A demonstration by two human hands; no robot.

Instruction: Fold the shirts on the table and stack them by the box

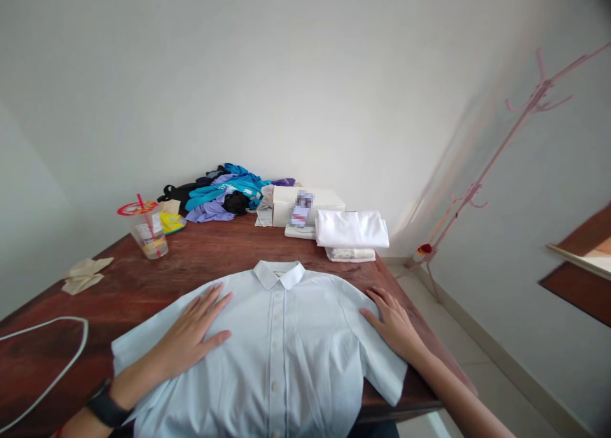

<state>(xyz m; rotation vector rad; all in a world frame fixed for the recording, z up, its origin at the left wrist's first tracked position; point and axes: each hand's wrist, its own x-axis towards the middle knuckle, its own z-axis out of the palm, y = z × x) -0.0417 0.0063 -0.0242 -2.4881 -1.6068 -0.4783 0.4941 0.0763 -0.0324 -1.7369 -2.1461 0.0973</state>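
A light blue short-sleeved button-up shirt lies front side up on the dark wooden table, its collar toward the far side. Its lower part runs past the near table edge and out of the picture. My left hand rests flat on the shirt's left chest and shoulder area, fingers spread. On the other side, my right hand lies with fingers extended over the sleeve near the right shoulder. Neither hand grips the cloth. Some creases show in the shirt's lower front.
Behind the shirt are folded white cloth, a white box and a heap of clothes. A plastic cup with a straw, crumpled tissue and a white cable are at left. A pink coat stand stands at right.
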